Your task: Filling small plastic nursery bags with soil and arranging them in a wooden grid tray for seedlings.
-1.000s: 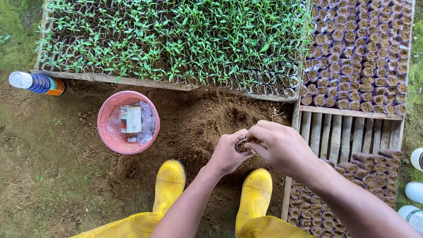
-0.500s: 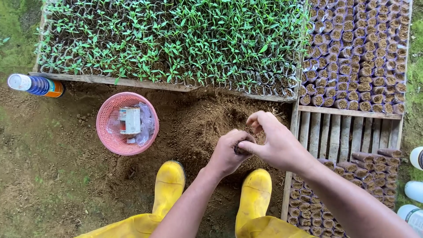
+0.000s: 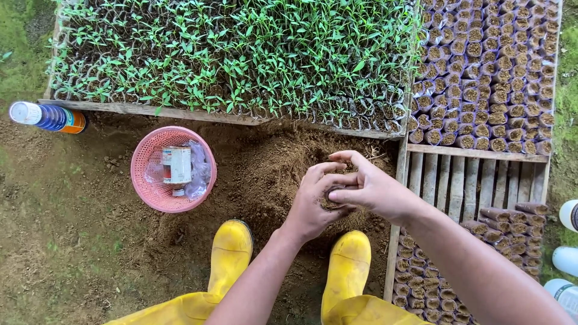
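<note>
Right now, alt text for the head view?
Left hand holds a small soil-filled pot while the right hand presses in soil, above a soil heap and yellow boots. Seedling tray beyond, pink basket left.

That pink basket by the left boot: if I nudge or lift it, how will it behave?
The pink basket looks like thin mesh plastic, so probably light and a little flexible. The can and clear bags lying loose inside would likely shift or roll. On loose soil it may drag rather than slide.
</note>
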